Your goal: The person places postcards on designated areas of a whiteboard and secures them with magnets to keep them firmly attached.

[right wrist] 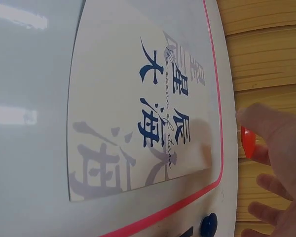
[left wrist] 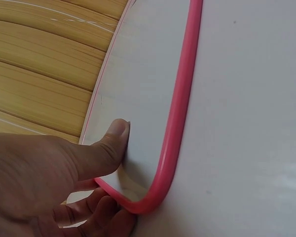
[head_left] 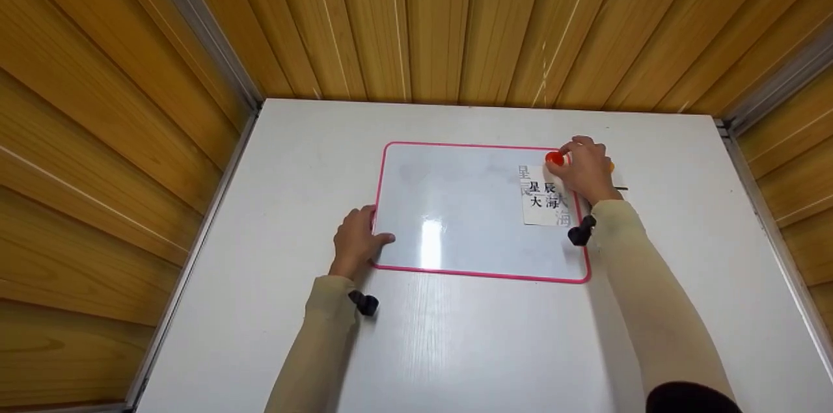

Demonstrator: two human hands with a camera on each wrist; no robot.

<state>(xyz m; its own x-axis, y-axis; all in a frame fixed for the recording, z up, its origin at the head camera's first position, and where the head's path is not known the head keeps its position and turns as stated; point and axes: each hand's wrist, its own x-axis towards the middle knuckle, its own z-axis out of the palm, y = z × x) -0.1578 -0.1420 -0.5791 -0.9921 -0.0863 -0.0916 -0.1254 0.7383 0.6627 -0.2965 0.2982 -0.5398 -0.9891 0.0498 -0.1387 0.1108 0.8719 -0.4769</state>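
A small whiteboard (head_left: 462, 205) with a pink rim lies on the white table. At its left edge my left hand (head_left: 355, 237) grips the board. In the left wrist view the thumb (left wrist: 111, 145) lies over its face, with the other fingers curled at the pink rim (left wrist: 180, 108). My right hand (head_left: 587, 169) pinches a red round piece, likely a magnet (head_left: 554, 159), between thumb and fingers near the board's upper right corner. Just below it, a pale card (head_left: 540, 214) printed with dark and grey characters lies on the board's right side.
Beyond the board's right edge sit a dark blue round piece (right wrist: 208, 225), a yellow piece (head_left: 611, 166) partly hidden by my right hand, and a thin dark stick (head_left: 621, 188). Wood-patterned walls (head_left: 436, 23) border the table (head_left: 293, 159) at the back and sides.
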